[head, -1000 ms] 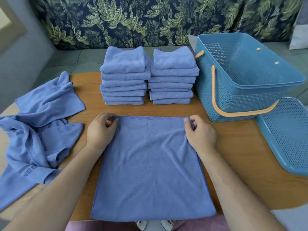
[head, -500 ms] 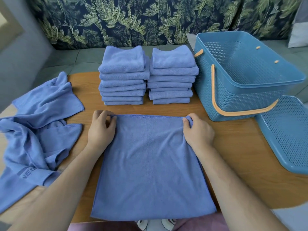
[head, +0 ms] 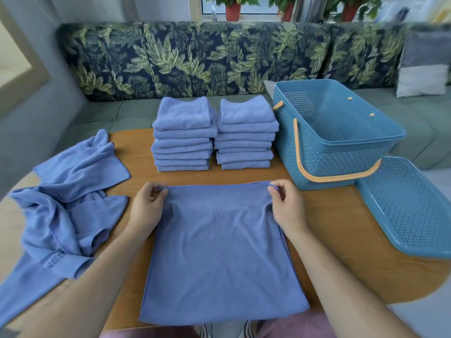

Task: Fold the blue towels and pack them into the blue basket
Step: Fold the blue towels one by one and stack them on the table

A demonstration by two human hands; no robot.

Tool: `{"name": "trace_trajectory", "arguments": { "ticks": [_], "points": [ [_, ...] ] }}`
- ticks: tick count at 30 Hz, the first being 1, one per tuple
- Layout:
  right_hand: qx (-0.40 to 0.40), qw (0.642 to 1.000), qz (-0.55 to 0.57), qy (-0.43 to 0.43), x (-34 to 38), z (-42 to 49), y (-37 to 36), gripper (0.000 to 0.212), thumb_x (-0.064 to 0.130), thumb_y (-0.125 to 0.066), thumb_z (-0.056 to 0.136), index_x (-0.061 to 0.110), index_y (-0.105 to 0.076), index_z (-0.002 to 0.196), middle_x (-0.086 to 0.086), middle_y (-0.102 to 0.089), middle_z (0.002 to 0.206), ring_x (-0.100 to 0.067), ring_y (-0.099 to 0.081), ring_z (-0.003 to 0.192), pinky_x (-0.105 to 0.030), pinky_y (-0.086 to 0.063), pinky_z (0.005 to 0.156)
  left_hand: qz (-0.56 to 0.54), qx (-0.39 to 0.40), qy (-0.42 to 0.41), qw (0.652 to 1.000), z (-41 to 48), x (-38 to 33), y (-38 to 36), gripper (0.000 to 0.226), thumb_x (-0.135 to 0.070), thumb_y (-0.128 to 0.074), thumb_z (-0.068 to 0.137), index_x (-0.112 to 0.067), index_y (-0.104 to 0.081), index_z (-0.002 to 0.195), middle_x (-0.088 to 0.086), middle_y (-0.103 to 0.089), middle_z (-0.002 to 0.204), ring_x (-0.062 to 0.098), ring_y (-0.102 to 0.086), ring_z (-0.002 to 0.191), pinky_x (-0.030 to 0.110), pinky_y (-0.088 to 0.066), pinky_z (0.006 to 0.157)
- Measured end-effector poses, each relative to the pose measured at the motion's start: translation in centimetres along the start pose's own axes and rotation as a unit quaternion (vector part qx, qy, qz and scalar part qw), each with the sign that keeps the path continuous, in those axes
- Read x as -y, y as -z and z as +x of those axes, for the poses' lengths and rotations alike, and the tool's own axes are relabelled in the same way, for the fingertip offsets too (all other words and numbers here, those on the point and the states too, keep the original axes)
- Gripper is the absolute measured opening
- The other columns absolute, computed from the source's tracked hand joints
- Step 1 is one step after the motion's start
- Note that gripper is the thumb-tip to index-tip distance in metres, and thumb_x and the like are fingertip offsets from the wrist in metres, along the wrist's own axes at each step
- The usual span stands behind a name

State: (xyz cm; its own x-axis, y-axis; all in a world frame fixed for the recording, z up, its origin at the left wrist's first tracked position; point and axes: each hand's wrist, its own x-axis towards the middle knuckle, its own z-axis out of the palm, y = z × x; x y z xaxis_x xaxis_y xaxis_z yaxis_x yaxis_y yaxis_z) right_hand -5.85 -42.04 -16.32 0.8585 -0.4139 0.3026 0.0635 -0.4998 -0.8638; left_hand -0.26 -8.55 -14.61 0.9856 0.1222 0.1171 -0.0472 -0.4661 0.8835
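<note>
A blue towel [head: 219, 252] lies spread flat on the wooden table [head: 329, 228] in front of me. My left hand [head: 146, 211] pinches its far left corner and my right hand [head: 286, 208] pinches its far right corner; the far edge is lifted slightly. Behind it stand two stacks of folded blue towels, the left stack [head: 184, 137] and the right stack [head: 246, 135]. The blue basket [head: 341, 152] with an orange handle stands empty at the right. A heap of unfolded blue towels [head: 63, 206] lies at the left.
The basket's blue perforated lid [head: 410, 206] rests at the table's right edge. A leaf-patterned sofa back [head: 195, 59] and green seat run behind the table. A grey and white cushion [head: 424, 67] sits far right. The table's near edge is at my lap.
Both hands have tightened their pinch on the towel's far corners and raised that edge a little. My head has tilted up, so more of the sofa and window shows.
</note>
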Motion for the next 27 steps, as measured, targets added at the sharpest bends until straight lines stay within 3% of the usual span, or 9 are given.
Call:
{"name": "trace_trajectory", "arguments": {
  "ticks": [4,6,9,12,17,19,22,25,27],
  "points": [
    [-0.007,0.998,0.042,-0.049,1.8,0.0,1.6,0.006,0.018,-0.068,0.096,0.021,-0.072,0.099,0.012,-0.073,0.099,-0.006,-0.067,0.094,-0.029,-0.053,0.089,-0.004,-0.019,0.021,1.000,-1.9,-1.2,1.3,0.005,-0.017,-0.064,0.097,-0.020,-0.067,0.101,-0.004,-0.066,0.086,0.003,-0.062,0.075,0.007,-0.043,0.062],
    [0.003,0.997,0.063,-0.038,3.7,0.5,2.7,0.007,0.019,-0.068,0.096,0.022,-0.074,0.098,0.011,-0.074,0.096,-0.006,-0.068,0.094,-0.026,-0.052,0.087,0.002,-0.030,0.020,0.999,-2.2,-2.4,2.5,0.003,-0.020,-0.067,0.096,-0.018,-0.068,0.095,-0.002,-0.068,0.084,0.011,-0.063,0.078,0.014,-0.044,0.065],
    [0.030,0.998,0.062,-0.011,6.7,1.7,4.4,0.010,0.015,-0.069,0.095,0.024,-0.074,0.096,0.010,-0.074,0.092,-0.004,-0.067,0.087,-0.022,-0.050,0.082,-0.013,-0.039,0.007,0.999,-1.7,-5.0,4.9,0.003,-0.023,-0.069,0.093,-0.020,-0.070,0.095,-0.003,-0.071,0.085,0.011,-0.066,0.081,0.022,-0.047,0.071],
    [0.046,0.998,0.051,0.015,9.6,3.4,5.9,0.023,0.014,-0.071,0.094,0.026,-0.070,0.114,0.010,-0.073,0.090,-0.001,-0.066,0.085,-0.018,-0.048,0.083,-0.032,-0.022,-0.005,0.999,-0.6,-7.8,7.2,0.003,-0.023,-0.071,0.092,-0.021,-0.072,0.094,-0.006,-0.073,0.086,0.007,-0.068,0.081,0.024,-0.049,0.073],
    [0.038,0.997,0.025,0.056,14.6,6.6,7.3,0.011,0.015,-0.070,0.094,0.024,-0.074,0.098,0.009,-0.073,0.095,-0.006,-0.067,0.091,-0.019,-0.050,0.083,-0.041,-0.020,-0.038,0.998,2.0,-13.3,10.0,0.003,-0.014,-0.071,0.092,-0.013,-0.072,0.095,0.000,-0.073,0.085,0.011,-0.067,0.072,0.007,-0.046,0.056],
    [0.028,0.997,0.027,0.071,17.0,7.7,8.0,0.010,0.014,-0.068,0.095,0.022,-0.074,0.097,0.009,-0.072,0.096,-0.002,-0.065,0.089,-0.009,-0.045,0.076,-0.061,-0.031,-0.063,0.996,3.0,-15.7,11.3,0.003,-0.012,-0.072,0.091,-0.015,-0.073,0.092,0.000,-0.074,0.084,0.006,-0.067,0.069,0.007,-0.048,0.062],
    [0.002,0.994,0.033,0.108,20.5,9.2,9.6,0.017,0.013,-0.066,0.096,0.029,-0.071,0.091,0.012,-0.070,0.091,0.005,-0.062,0.082,-0.010,-0.043,0.072,-0.122,-0.038,-0.093,0.987,4.1,-18.8,13.2,0.005,-0.013,-0.074,0.089,-0.017,-0.074,0.090,-0.002,-0.074,0.081,0.005,-0.067,0.070,0.025,-0.054,0.081],
    [-0.018,0.989,0.047,0.139,22.9,9.3,11.2,0.019,0.011,-0.066,0.096,0.028,-0.070,0.091,0.009,-0.071,0.091,0.008,-0.061,0.077,-0.009,-0.044,0.071,-0.167,-0.045,-0.126,0.977,3.7,-21.1,14.6,0.005,-0.015,-0.076,0.088,-0.019,-0.074,0.089,-0.007,-0.073,0.079,0.010,-0.064,0.075,0.032,-0.052,0.082],
    [-0.026,0.988,0.049,0.143,23.5,8.8,12.1,0.013,0.013,-0.065,0.097,0.024,-0.072,0.094,0.008,-0.072,0.094,0.000,-0.064,0.085,-0.018,-0.047,0.077,-0.165,-0.041,-0.151,0.974,3.0,-21.6,15.2,0.008,-0.012,-0.075,0.088,-0.020,-0.073,0.087,-0.011,-0.072,0.077,0.008,-0.062,0.076,0.029,-0.049,0.079]
  ]
}}
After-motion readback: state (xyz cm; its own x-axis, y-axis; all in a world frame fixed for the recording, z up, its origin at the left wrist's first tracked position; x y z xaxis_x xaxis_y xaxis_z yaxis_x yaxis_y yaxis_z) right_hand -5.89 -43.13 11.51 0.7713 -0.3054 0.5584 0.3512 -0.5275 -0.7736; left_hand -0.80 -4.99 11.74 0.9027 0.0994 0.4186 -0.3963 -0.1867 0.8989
